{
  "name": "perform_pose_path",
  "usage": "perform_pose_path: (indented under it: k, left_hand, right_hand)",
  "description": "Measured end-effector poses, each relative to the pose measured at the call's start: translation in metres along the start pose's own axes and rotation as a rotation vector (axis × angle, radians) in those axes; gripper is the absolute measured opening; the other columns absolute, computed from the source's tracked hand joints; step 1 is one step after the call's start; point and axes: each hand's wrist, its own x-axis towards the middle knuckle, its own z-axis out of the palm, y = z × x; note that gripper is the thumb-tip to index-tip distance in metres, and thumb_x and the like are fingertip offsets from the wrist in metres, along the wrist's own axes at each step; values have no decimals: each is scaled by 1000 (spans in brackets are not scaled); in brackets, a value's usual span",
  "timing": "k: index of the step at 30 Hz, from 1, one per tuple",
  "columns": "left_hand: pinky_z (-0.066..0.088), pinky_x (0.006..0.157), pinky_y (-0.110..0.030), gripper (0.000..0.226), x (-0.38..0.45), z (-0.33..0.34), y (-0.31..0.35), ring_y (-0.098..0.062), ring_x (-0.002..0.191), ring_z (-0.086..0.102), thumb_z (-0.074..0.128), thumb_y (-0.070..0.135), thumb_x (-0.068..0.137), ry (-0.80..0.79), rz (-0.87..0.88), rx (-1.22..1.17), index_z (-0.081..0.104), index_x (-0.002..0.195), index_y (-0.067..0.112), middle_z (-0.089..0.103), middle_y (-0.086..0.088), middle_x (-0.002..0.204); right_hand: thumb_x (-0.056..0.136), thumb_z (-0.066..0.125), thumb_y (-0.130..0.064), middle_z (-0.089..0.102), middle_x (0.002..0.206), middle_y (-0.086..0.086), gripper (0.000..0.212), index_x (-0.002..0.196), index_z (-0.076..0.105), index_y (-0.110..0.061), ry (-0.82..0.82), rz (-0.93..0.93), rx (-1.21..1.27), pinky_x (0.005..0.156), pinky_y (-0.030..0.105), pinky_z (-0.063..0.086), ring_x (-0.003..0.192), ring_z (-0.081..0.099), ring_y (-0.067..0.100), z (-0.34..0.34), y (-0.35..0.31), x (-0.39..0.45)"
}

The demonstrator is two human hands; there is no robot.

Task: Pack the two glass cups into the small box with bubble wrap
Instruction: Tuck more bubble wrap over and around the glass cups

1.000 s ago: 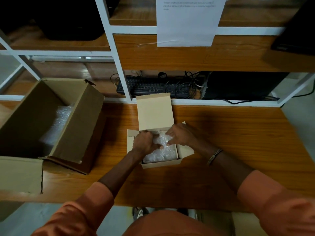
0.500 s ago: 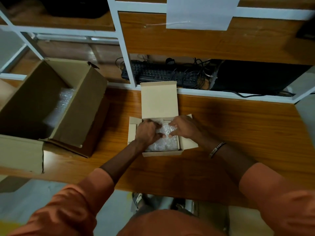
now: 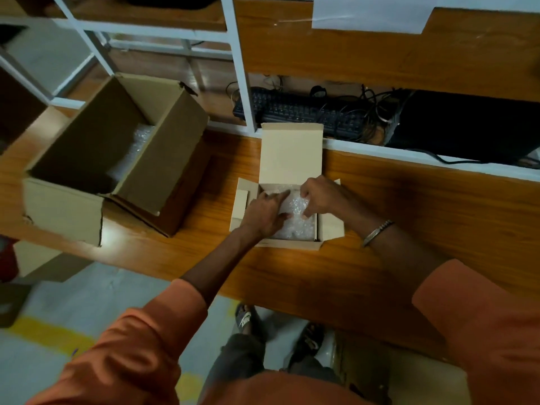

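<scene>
Small box (image 3: 287, 244) open on desk (image 3: 409, 206), lid flap (image 3: 291, 153) standing up at far side, side flaps folded outward
Bubble wrap (image 3: 298, 226) filling box interior; glass cups not discernible under wrap
Left hand (image 3: 264, 213) inside box at left, fingers mostly straight and pointing rightward, pressing down on wrap
Right hand (image 3: 320, 197) over far right of box, fingers curled, pinching a bunch of wrap near its top
Hands close together, fingertips nearly meeting above wrap
Metal bracelet (image 3: 377, 232) on right wrist; orange sleeves on both arms
Large cardboard box (image 3: 117, 159) well left of small box, open, flaps up, more bubble wrap (image 3: 137, 147) visible inside
Black keyboard (image 3: 301, 111) with tangled cables on shelf behind desk, just beyond lid flap
White paper sheet (image 3: 371, 13) hanging from upper shelf
Sandalled feet (image 3: 248, 320) on floor below desk edge
</scene>
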Motion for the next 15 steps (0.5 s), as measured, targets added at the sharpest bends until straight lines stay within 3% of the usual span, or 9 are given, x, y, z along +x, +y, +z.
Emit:
perform_pose_path:
  k: [3, 7, 11, 15]
  left_hand:
    - [49, 107, -49, 58, -13, -33, -14, -33, 136, 53, 59, 36, 103, 64, -13, -99, 45, 157, 20, 55, -11, 153]
    - [53, 99, -49, 49, -24, -94, -56, -31, 126, 60, 59, 38, 98, 200, 21, -79, 58, 144, 19, 62, -7, 142]
    - [53, 100, -49, 57, -31, -159, -98, -27, 122, 62, 59, 42, 98, 320, 28, -159, 50, 149, 17, 63, -10, 139]
    - [54, 98, -47, 67, -41, -206, -160, -33, 119, 65, 57, 47, 94, 415, -41, -103, 46, 152, 15, 65, -16, 137]
  right_hand:
    - [70, 94, -40, 72, 117, 4, 56, 118, 74, -18, 41, -34, 69, 87, 40, 59, 106, 68, 25, -20, -7, 10]
    - [80, 88, -41, 74, 111, 2, 41, 114, 79, -18, 134, -91, 198, 92, 37, 57, 103, 68, 19, -68, -49, 13]
    - [85, 83, -39, 74, 111, -2, 31, 111, 79, -22, 185, -223, 247, 86, 34, 56, 101, 69, 16, -109, -118, 30]
    - [89, 78, -43, 77, 95, -6, 21, 97, 81, -24, 297, -319, 270, 77, 34, 59, 87, 70, 11, -138, -207, 55]
